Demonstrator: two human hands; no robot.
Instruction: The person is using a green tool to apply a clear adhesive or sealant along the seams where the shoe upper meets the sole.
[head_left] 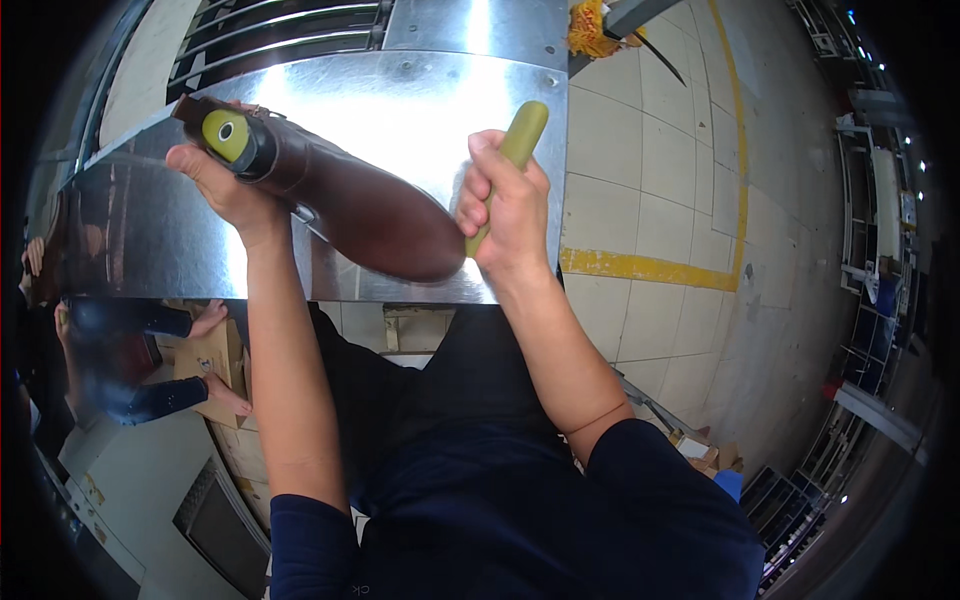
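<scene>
A brown leather shoe [365,205] lies slantwise over the metal table [420,85], its rounded toe toward my right hand. Its upper end holds a yellow-green last [228,135] with a round hole in it. My left hand [240,195] supports the shoe from beneath at the heel end; the thumb sticks out and the other fingers are mostly hidden behind the leather. Wrapped round a smooth olive-green stick [526,130] is my right hand [508,195]. The stick's lower end comes close to the shoe's toe; whether they touch I cannot tell.
Metal rollers [280,40] run along the table's far left side. A person in dark blue [130,350] is at the left, near a cardboard box [205,365]. Yellow lines [650,268] mark the tiled floor at the right. Metal racks [865,230] stand farther right.
</scene>
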